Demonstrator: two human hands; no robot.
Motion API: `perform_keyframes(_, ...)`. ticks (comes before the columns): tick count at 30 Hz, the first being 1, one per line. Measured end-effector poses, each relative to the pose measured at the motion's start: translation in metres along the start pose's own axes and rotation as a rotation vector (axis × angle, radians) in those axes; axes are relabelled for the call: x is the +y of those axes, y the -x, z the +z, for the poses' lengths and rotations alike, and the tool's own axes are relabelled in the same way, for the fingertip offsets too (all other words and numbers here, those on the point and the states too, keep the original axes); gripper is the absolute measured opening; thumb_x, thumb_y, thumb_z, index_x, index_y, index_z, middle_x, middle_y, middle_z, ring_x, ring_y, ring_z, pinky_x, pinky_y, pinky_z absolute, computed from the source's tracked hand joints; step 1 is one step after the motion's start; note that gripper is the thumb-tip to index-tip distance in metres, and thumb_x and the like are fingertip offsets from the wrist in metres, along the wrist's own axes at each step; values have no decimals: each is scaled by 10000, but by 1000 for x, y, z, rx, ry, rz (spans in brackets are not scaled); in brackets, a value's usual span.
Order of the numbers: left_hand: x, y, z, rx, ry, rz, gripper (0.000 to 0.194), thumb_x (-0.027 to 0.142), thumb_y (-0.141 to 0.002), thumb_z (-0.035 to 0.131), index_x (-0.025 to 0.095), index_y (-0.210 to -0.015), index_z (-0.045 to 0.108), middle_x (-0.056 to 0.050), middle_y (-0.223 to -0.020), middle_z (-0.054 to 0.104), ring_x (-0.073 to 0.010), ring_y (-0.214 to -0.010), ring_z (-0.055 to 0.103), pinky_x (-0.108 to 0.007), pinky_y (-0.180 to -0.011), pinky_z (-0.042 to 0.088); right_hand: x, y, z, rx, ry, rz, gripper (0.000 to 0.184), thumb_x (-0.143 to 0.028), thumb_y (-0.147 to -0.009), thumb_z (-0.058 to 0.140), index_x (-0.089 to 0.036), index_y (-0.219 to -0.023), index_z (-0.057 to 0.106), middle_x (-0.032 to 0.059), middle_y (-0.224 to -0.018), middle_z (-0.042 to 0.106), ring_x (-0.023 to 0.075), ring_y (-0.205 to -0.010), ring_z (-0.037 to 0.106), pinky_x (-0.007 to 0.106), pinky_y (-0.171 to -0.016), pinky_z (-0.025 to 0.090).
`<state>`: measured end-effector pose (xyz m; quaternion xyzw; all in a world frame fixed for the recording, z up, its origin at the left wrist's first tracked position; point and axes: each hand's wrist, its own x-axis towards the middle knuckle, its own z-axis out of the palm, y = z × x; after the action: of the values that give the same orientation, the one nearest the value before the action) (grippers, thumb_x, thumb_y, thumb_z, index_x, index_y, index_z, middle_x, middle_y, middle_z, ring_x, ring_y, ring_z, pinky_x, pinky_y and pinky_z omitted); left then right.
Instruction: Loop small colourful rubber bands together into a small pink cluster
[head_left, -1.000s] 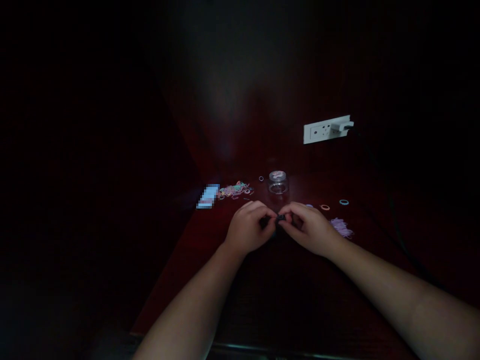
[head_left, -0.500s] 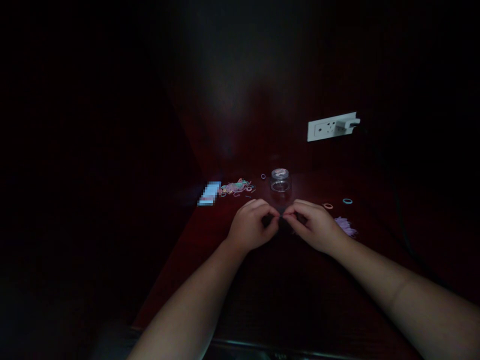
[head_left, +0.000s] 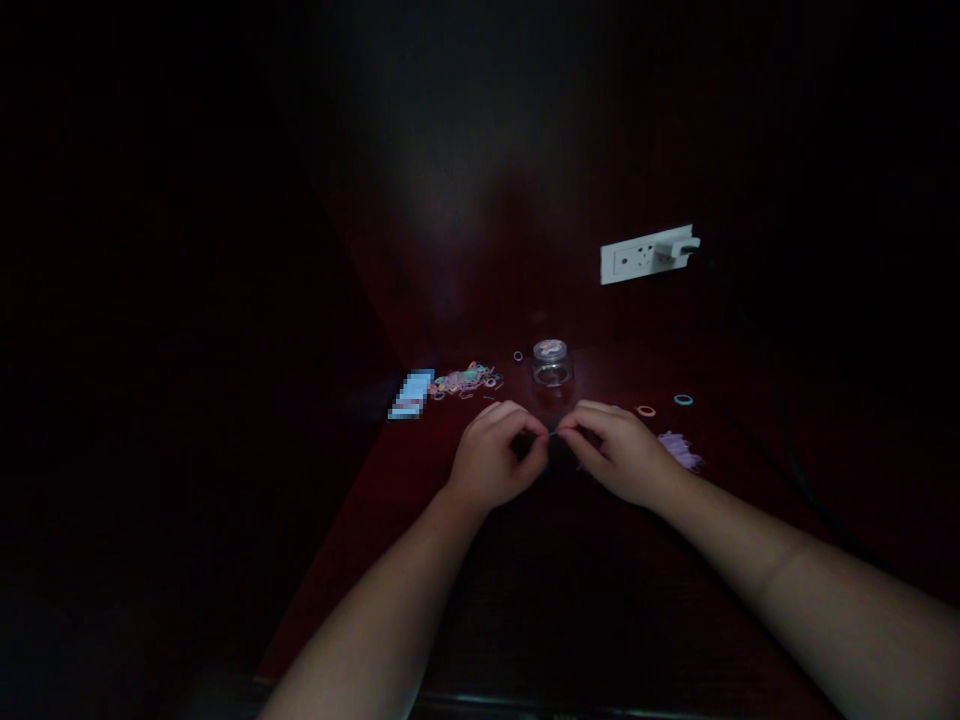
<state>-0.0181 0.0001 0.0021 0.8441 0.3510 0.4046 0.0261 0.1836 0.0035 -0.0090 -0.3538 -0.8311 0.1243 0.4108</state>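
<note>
My left hand (head_left: pixel 495 458) and my right hand (head_left: pixel 613 452) meet fingertip to fingertip over a dark red tabletop (head_left: pixel 570 590). Both are closed in a pinch on a tiny dark band (head_left: pixel 553 433) stretched between them; its form is hard to make out in the dim light. Just beyond the hands stands a small clear glass jar (head_left: pixel 552 363). A heap of small coloured rubber bands (head_left: pixel 466 380) lies to the jar's left.
A pale blue blurred card (head_left: pixel 411 394) lies left of the heap. Loose rings (head_left: pixel 664 405) and a lilac bundle of bands (head_left: pixel 681 451) lie right of my right hand. A white wall socket (head_left: pixel 637 259) with a plug and dark cable sits behind. Surroundings are dark.
The dark lump between my fingertips a second ago is now drawn out thin. My hands stayed together in the same spot; the view shifted slightly.
</note>
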Motion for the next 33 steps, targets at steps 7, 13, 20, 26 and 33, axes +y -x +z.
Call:
perform_keyframes(7, -4, 2, 1, -3, 6, -11, 40, 188, -852, 609, 206, -831, 639, -24, -828, 651, -173, -809, 594, -318, -768, 474, -2, 1, -1, 12, 12, 15, 174, -153, -950, 486, -192, -865, 632, 41, -831, 631, 171, -783, 587, 281, -703, 425)
perform_keyframes(13, -4, 2, 1, 6, 20, 1, 44, 182, -845, 610, 207, -816, 632, -20, -816, 642, -170, -798, 586, -317, -753, 469, 0, 4, 1, 22, -32, 68, 143, -139, -867, 562, -194, -992, 604, 1, -771, 583, 143, -649, 541, 266, -614, 411)
perform_keyframes(20, 1, 0, 1, -12, 30, 6, 42, 195, -844, 612, 210, -813, 636, -24, -814, 646, -173, -790, 587, -324, -740, 476, 1, 4, 5, -44, -148, 84, 195, -180, -876, 579, -205, -1069, 578, -29, -751, 538, 109, -577, 476, 240, -540, 382)
perform_keyframes(26, 1, 0, 2, -29, 34, 17, 35, 198, -841, 615, 205, -818, 639, -25, -824, 650, -175, -799, 589, -329, -748, 481, 4, 5, 5, -34, -167, 83, 47, -203, -911, 546, -199, -926, 590, -20, -713, 531, 120, -604, 476, 247, -557, 394)
perform_keyframes(33, 1, 0, 0, -7, 36, 5, 44, 205, -847, 607, 212, -825, 644, -29, -829, 657, -178, -804, 602, -330, -752, 487, -1, 5, 0, 27, -110, 59, 55, -199, -902, 553, -194, -865, 593, -11, -690, 544, 125, -588, 485, 255, -546, 395)
